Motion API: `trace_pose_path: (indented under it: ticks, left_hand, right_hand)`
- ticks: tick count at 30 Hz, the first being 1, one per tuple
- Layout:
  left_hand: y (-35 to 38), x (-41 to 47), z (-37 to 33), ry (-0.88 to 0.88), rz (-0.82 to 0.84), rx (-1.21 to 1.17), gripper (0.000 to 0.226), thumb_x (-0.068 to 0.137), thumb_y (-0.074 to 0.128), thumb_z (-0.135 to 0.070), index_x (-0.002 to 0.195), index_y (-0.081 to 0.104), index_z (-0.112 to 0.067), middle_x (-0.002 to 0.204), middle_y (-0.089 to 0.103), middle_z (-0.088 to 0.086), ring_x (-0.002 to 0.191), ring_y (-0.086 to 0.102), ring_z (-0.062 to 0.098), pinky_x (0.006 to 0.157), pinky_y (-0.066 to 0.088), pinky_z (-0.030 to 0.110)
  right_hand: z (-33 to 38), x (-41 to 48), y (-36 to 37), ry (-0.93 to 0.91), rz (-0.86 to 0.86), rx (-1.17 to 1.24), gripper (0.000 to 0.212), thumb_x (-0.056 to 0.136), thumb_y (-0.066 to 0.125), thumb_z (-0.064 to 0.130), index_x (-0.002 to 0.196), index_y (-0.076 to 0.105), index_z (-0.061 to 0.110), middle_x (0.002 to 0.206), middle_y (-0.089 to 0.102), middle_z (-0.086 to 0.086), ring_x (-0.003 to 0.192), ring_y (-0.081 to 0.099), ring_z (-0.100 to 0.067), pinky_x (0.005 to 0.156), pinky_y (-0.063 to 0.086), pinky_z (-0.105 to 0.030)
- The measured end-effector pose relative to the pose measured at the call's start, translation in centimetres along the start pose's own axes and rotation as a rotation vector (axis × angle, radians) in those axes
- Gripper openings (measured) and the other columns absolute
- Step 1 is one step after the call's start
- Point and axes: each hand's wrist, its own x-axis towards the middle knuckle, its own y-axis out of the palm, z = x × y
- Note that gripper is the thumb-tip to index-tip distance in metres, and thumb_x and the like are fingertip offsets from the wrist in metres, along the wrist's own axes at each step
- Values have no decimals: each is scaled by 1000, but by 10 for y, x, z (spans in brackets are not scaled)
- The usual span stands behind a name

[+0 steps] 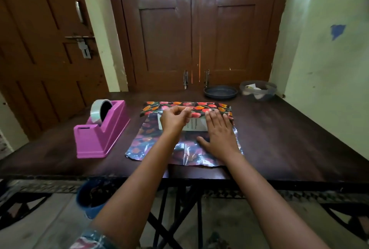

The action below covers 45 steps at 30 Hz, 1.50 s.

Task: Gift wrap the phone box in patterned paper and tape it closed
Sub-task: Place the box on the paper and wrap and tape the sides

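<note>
A white phone box [194,126] lies on a sheet of patterned paper [159,144] with red and orange tulips on black, at the middle of the dark table. The paper's far flap [187,108] is folded over the box's far edge. My left hand [173,120] pinches the edge of that flap above the box, fingers curled. Flat on the box and paper lies my right hand [218,134], fingers spread, its fingertips on the flap. Most of the box is hidden under hands and paper.
A pink tape dispenser [101,133] with a clear tape roll [99,112] stands left of the paper. A dark round pan [220,92] and a clear bowl [258,90] with scraps sit at the table's far right, near the wall. Brown doors stand behind the table [289,138].
</note>
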Motion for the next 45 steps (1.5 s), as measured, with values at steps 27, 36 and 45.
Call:
trace_pose_path:
  ticks: [27,36,45]
  left_hand:
    - [24,11,30,268,-175,733,42,83,62,-48,100,45,-13,86,65,5,81,62,27,63,40,32]
    - [11,12,13,369,-54,1259,46,87,62,-34,118,37,-11,96,67,11,88,63,34,62,36,33]
    - [-2,16,6,760,172,1169,39,87,59,-32,126,56,-28,128,51,3,118,45,22,92,35,34]
  right_hand:
    - [0,0,0,3,4,36,85,89,46,46,148,0,5,157,0,-11,145,0,-19,115,-4,-28]
    - [0,-1,-2,5,32,38,84,90,43,49,149,0,7,158,-2,-8,145,-3,-18,115,-5,-28]
    - [0,-1,-1,9,27,52,84,91,44,49,149,0,6,157,-1,-9,145,-2,-19,116,-3,-31]
